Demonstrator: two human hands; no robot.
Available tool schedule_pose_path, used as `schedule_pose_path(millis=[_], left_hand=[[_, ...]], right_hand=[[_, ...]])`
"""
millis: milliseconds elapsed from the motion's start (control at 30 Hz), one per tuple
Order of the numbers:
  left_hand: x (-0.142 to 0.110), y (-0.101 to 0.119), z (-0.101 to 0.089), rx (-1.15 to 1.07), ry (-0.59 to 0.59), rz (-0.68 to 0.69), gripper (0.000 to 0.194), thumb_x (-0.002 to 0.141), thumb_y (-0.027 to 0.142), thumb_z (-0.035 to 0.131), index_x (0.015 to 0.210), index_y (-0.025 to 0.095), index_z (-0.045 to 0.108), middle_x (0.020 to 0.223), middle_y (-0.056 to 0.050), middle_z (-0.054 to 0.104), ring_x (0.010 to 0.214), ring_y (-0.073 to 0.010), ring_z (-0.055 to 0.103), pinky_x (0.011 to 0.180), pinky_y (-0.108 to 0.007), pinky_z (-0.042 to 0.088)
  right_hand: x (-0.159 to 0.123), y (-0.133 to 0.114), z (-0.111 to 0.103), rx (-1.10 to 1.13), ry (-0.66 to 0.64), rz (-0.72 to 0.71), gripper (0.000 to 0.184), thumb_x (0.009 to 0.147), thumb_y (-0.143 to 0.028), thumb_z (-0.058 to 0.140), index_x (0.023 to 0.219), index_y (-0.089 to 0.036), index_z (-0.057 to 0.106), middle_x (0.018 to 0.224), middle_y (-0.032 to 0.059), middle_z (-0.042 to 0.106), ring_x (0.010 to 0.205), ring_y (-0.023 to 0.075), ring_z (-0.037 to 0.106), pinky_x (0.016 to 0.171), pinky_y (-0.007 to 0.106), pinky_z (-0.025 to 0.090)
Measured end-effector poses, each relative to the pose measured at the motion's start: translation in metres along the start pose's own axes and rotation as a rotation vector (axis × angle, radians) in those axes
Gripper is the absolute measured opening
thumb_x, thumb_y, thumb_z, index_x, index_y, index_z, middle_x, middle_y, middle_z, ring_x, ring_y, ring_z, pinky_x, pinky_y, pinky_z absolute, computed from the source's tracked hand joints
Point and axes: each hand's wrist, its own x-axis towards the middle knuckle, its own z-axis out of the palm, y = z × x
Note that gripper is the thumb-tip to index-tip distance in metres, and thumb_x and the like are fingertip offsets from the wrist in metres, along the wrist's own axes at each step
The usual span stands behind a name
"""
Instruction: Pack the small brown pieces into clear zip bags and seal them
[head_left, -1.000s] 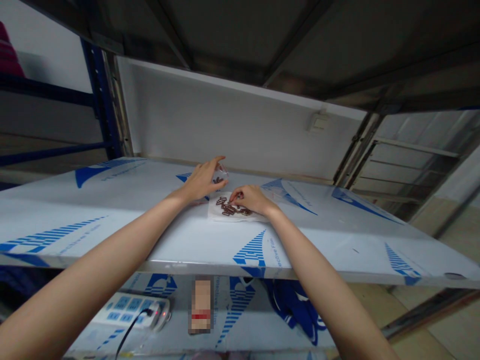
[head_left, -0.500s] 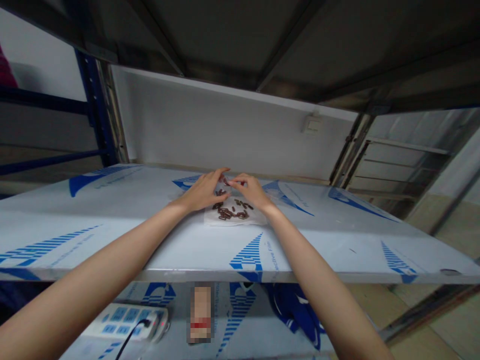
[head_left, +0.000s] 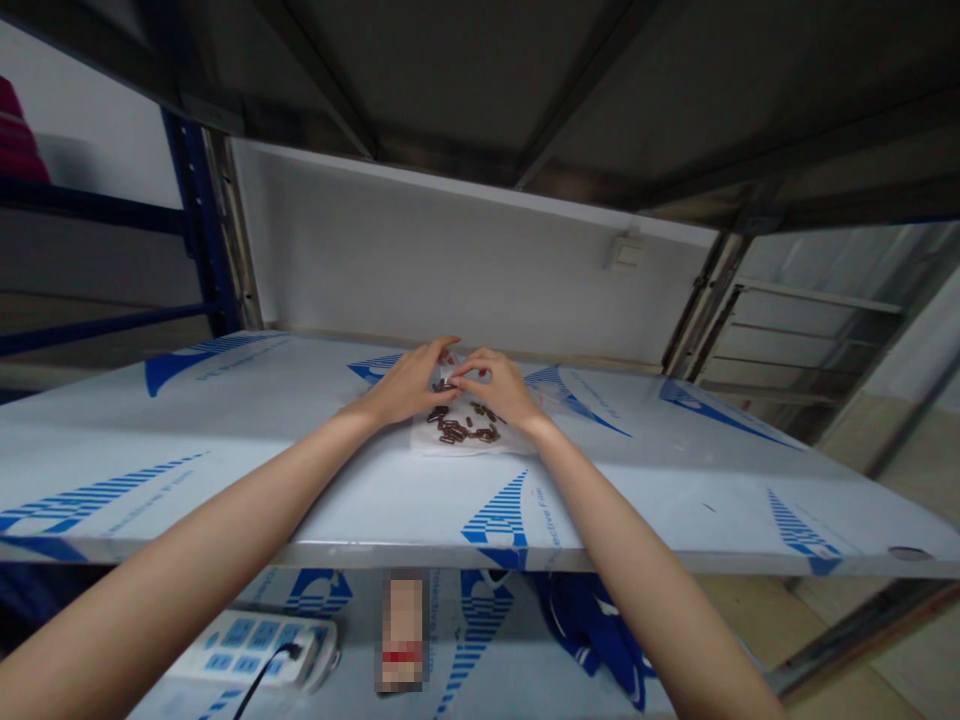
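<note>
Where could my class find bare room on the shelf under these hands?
Left: the shelf between the left forearm and the back wall. Right: from the right forearm outward, apart from dark marks. Front: between the forearms, nearer than the white sheet. Crowded: the middle, where left hand, right hand and brown pieces gather around that sheet.

Dim, soft light leaves the overhead shelf (head_left: pixel 450 85) deeply shadowed.
</note>
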Motion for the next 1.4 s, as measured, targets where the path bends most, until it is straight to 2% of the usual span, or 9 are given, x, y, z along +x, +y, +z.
schedule_pose_path(millis=[67,167,267,400,633,867,1067,1200,1400], left_hand=[[0.002,0.0,-0.001,-0.082,0.023,-0.03,0.071,0.072,0.042,0.061,0.131,0.013,0.033,0.114,-0.013,0.055,0.106,-0.0239,0.052,0.093,-0.038,0.037],[0.006,0.001,-0.005,-0.286,0.164,-0.108,0.066,0.075,0.044,0.056,0.13,0.014,0.034,0.105,-0.01,0.061,0.101,-0.021,0.055,0.092,-0.036,0.039],[0.01,0.004,-0.012,-0.45,0.295,-0.205,0.051,0.077,0.042,0.054,0.119,0.013,0.049,0.089,-0.007,0.067,0.089,-0.0196,0.061,0.087,-0.033,0.042],[0.013,0.007,-0.016,-0.599,0.319,-0.366,0.041,0.065,0.041,0.064,0.092,0.01,0.064,0.076,-0.009,0.07,0.079,-0.0215,0.063,0.078,-0.03,0.046],[0.013,0.006,-0.013,-0.749,0.322,-0.504,0.033,0.052,0.037,0.074,0.073,0.013,0.065,0.068,-0.008,0.07,0.07,-0.0209,0.064,0.071,-0.03,0.049],[0.013,0.006,-0.014,-0.734,0.342,-0.511,0.032,0.053,0.036,0.074,0.073,0.013,0.065,0.071,-0.007,0.07,0.073,-0.0204,0.064,0.072,-0.03,0.05],[0.013,0.006,-0.013,-0.688,0.216,-0.552,0.023,0.061,0.035,0.071,0.07,0.014,0.066,0.074,-0.009,0.07,0.076,-0.0219,0.064,0.075,-0.034,0.049],[0.013,0.001,-0.009,-0.594,0.204,-0.447,0.025,0.065,0.039,0.067,0.07,0.014,0.066,0.075,-0.009,0.07,0.075,-0.021,0.063,0.076,-0.033,0.048],[0.01,-0.004,-0.007,-0.247,0.174,-0.274,0.028,0.074,0.042,0.056,0.076,0.016,0.067,0.078,-0.007,0.07,0.077,-0.0211,0.062,0.079,-0.033,0.045]], right_hand=[[0.0,0.001,-0.001,-0.006,0.054,0.023,0.007,0.074,-0.026,0.066,0.076,-0.021,0.069,0.085,0.0008,0.062,0.079,0.0145,0.054,0.076,0.028,0.038],[0.002,0.002,-0.004,0.06,0.181,0.045,0.006,0.075,-0.024,0.064,0.077,-0.02,0.068,0.086,0.0018,0.06,0.077,0.0138,0.054,0.077,0.028,0.04],[0.004,0.003,-0.006,0.15,0.264,0.032,0.005,0.075,-0.022,0.062,0.076,-0.018,0.065,0.089,0.0031,0.058,0.075,0.0126,0.054,0.078,0.028,0.043],[0.005,0.004,-0.004,0.298,0.219,0.031,0.006,0.075,-0.022,0.061,0.075,-0.017,0.064,0.084,0.003,0.062,0.076,0.013,0.058,0.076,0.026,0.045],[0.004,0.004,-0.004,0.428,0.196,0.125,0.004,0.071,-0.018,0.062,0.072,-0.016,0.064,0.079,0.0037,0.067,0.074,0.0137,0.062,0.073,0.025,0.047],[0.007,0.008,-0.005,0.52,0.208,0.187,0.008,0.066,-0.015,0.062,0.074,-0.016,0.062,0.078,0.0026,0.067,0.07,0.0126,0.062,0.07,0.024,0.047],[0.008,0.012,-0.004,0.56,0.225,0.212,0.02,0.064,-0.017,0.064,0.083,-0.015,0.062,0.077,0.0035,0.066,0.071,0.0132,0.062,0.071,0.026,0.049],[0.007,0.015,-0.003,0.56,0.165,0.232,0.021,0.065,-0.018,0.064,0.086,-0.016,0.061,0.076,0.0031,0.066,0.07,0.0131,0.062,0.071,0.027,0.05],[0.006,0.016,-0.002,0.518,0.142,0.227,0.015,0.063,-0.018,0.064,0.076,-0.016,0.056,0.064,-0.0006,0.062,0.062,0.012,0.06,0.063,0.025,0.047]])
